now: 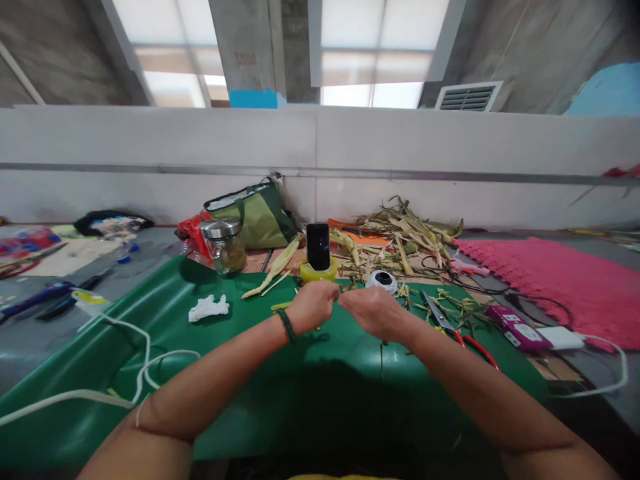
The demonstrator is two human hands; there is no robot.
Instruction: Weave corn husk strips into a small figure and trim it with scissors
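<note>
My left hand [314,305], with a braided green band at its wrist, is closed in a pinch above the green mat [280,393]. Close beside it, my right hand [373,310] is also closed, its fingertips nearly meeting the left ones. A thin, dark greenish strand [347,287] shows between the fingers of both hands; it looks like plant fibre, but most of it is covered. Behind the hands, a phone [318,247] stands upright in a yellow ring-shaped holder [319,270]. A white roll [382,282] with a dark centre lies just beyond my right hand.
Red-handled scissors [450,327] and plant scraps lie at right, near a purple box [517,328]. Dried husks [405,230] are heaped behind. At left are a glass jar [223,248], crumpled white tissue [209,308], a green bag [257,217] and a white cable [145,353].
</note>
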